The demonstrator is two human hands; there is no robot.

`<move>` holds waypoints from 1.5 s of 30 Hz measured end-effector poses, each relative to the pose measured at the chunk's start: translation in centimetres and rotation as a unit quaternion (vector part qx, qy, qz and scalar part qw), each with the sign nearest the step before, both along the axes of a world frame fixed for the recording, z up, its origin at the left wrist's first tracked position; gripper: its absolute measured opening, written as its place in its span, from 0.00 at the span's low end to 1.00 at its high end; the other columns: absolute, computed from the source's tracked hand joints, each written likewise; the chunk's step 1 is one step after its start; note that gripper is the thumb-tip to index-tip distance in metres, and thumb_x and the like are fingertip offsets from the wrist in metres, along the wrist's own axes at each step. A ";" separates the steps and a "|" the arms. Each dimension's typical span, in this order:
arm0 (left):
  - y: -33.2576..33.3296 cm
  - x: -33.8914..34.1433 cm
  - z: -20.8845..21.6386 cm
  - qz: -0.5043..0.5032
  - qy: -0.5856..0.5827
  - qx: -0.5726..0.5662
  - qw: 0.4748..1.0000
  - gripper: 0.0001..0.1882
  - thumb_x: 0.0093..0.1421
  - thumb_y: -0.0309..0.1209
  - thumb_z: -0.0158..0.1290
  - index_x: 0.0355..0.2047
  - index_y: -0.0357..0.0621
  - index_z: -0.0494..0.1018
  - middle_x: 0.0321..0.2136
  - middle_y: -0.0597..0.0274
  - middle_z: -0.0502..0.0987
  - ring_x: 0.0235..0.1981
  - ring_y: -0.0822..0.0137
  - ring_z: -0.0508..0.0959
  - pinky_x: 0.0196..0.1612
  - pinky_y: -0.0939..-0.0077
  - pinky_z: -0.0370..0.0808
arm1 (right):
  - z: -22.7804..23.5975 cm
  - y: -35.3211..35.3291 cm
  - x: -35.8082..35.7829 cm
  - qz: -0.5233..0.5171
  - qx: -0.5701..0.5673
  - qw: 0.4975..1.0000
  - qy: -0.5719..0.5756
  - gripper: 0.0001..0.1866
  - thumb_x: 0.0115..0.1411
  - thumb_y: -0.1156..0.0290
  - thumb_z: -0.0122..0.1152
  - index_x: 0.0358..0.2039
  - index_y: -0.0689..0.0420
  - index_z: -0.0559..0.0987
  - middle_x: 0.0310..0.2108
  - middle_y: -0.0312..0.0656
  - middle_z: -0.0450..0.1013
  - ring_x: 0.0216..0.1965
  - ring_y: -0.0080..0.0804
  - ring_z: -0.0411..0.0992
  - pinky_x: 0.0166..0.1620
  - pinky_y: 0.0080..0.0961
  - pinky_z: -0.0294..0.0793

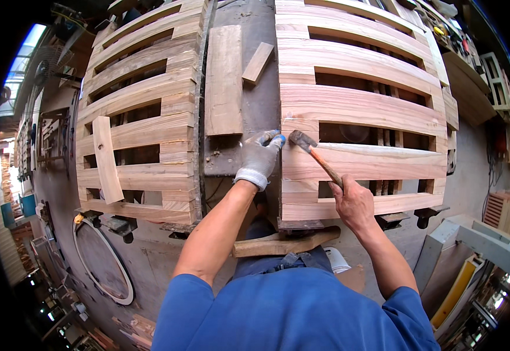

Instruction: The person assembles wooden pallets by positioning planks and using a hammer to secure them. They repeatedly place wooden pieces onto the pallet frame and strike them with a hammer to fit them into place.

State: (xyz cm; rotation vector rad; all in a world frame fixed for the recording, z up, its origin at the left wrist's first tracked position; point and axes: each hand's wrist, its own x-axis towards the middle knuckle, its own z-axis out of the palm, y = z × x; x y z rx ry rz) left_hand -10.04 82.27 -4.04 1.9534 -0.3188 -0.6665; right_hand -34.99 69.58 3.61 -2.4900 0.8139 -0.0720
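The hammer is in your right hand, near the middle of the view toward 2 o'clock. Your bare right fingers are closed around its wooden handle, and the thumb lies along it toward the head. From your grip the handle, partly orange, runs to 10 o'clock. The dark head is over the left end of the right slatted frame; whether it touches the wood, I cannot tell.

Your left hand, in a grey glove, is just beside the hammer head, at its 9 o'clock. Its fingers are bent and their tips come close together at the edge of this frame. One tip is blue. I cannot tell if something small is pinched there.

From your left hand, a wide plank lies at 11 o'clock and a short block at 12 o'clock, both on the grey surface between the frames. The left slatted frame is at 10 o'clock, and a loose strip lies across its slats. A curved wooden piece is at 5 o'clock, in front of your waist. Farther out, at 8 o'clock, there is a pale oval ring.
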 end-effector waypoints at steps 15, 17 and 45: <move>-0.3 0.6 0.8 -0.003 0.012 0.011 1.000 0.17 0.62 0.31 0.70 0.49 0.35 0.86 0.44 0.56 0.89 0.43 0.71 0.86 0.51 0.73 0.82 | -0.2 -0.2 -0.7 -0.036 0.019 0.999 -0.007 0.16 0.73 0.60 0.63 0.37 0.59 0.71 0.23 0.59 0.74 0.28 0.66 0.76 0.30 0.54 0.72; -0.6 1.0 -0.9 0.031 0.019 -0.009 0.999 0.17 0.63 0.31 0.70 0.50 0.35 0.86 0.44 0.57 0.89 0.43 0.73 0.84 0.51 0.74 0.81 | -0.1 -0.4 -0.2 -0.044 0.017 0.999 -0.008 0.16 0.74 0.60 0.63 0.37 0.59 0.72 0.23 0.59 0.74 0.28 0.66 0.76 0.30 0.54 0.72; -4.2 3.1 0.3 0.033 -0.001 0.006 0.999 0.09 0.63 0.28 0.68 0.41 0.37 0.88 0.37 0.61 0.90 0.37 0.74 0.85 0.45 0.75 0.81 | -0.6 -2.4 3.6 -0.031 -0.057 0.998 0.008 0.18 0.73 0.57 0.64 0.35 0.58 0.71 0.20 0.57 0.75 0.24 0.61 0.78 0.26 0.53 0.74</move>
